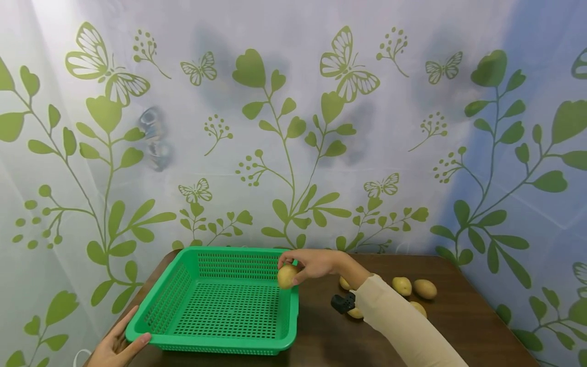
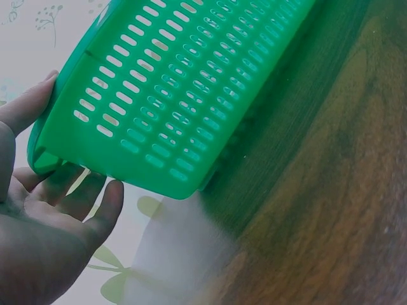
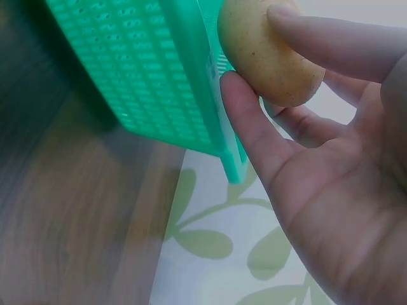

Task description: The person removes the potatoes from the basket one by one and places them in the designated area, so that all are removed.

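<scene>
A green plastic basket (image 1: pixel 215 342) with slotted sides and a perforated floor stands on the table, with nothing lying on its visible floor. At the basket's near left corner my left hand (image 1: pixel 114 342) holds the rim; in the left wrist view its thumb (image 2: pixel 32 101) lies against the rim and the other fingers reach under it. Over the basket's right rim, my right hand (image 1: pixel 316 265) grips a yellowish potato (image 1: pixel 287 276) between thumb and fingers. Seen from the right wrist, the potato (image 3: pixel 270 57) is right beside the rim, its far end out of frame.
Several potatoes lie to the right on the brown wooden table (image 1: pixel 454 331), including a brown one (image 1: pixel 425 289) and a paler one (image 1: pixel 402 286); the right sleeve (image 1: pixel 403 326) partly hides others. A black wrist device (image 1: pixel 343 303) shows by the right forearm. Behind hangs a leaf-and-butterfly patterned curtain (image 1: pixel 293 153).
</scene>
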The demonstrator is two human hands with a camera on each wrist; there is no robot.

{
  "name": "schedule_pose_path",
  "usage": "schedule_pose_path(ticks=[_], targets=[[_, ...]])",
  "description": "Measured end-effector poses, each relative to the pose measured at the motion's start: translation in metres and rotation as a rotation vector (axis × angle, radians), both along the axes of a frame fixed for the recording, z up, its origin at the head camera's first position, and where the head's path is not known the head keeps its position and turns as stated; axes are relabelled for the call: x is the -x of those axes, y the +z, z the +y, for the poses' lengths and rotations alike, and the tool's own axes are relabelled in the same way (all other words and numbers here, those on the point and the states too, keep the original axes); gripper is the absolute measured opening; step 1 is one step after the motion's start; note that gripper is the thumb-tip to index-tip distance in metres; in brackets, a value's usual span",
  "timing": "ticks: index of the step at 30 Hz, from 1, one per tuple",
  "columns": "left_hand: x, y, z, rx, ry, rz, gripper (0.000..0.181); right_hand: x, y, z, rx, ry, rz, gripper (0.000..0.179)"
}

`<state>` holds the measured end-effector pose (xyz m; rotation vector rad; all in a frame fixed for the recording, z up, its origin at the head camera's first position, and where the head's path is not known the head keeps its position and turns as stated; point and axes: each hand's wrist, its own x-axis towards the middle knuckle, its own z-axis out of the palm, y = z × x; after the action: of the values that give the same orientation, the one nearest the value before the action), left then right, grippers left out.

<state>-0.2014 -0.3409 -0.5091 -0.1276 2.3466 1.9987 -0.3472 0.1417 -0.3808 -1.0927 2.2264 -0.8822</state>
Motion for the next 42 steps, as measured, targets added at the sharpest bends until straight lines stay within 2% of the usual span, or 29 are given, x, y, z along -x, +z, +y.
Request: schedule_pose_path(ticks=[6, 14, 22, 26, 31, 34, 42], targets=[[0.001, 0.003, -0.002, 0.017, -0.008, -0.030, 0.097, -0.002, 0.001, 0.012, 0.022, -0.009, -0.021, 0.040], [-0.001, 0.008, 0.000, 0.030, -0.010, -0.055, 0.097, -0.002, -0.001, 0.035, -0.014, -0.027, 0.075, 0.041], [0.003, 0.001, -0.005, 0.048, -0.013, -0.053, 0.099, -0.008, -0.007, 0.063, 0.001, -0.081, 0.096, 0.039], [0.004, -0.001, -0.004, 0.005, -0.006, -0.041, 0.099, -0.011, -0.013, 0.073, 0.010, -0.094, 0.083, 0.039], [0.005, 0.000, -0.003, -0.001, -0.013, -0.059, 0.098, -0.015, -0.023, 0.083, 0.009, -0.120, 0.076, 0.038], [0.005, -0.002, -0.003, 0.001, 0.001, -0.044, 0.098, -0.017, -0.027, 0.088, 0.017, -0.152, 0.054, 0.037], [0.005, -0.003, -0.005, -0.012, 0.008, -0.021, 0.099, -0.026, -0.038, 0.105, 0.100, -0.181, 0.024, 0.038]])
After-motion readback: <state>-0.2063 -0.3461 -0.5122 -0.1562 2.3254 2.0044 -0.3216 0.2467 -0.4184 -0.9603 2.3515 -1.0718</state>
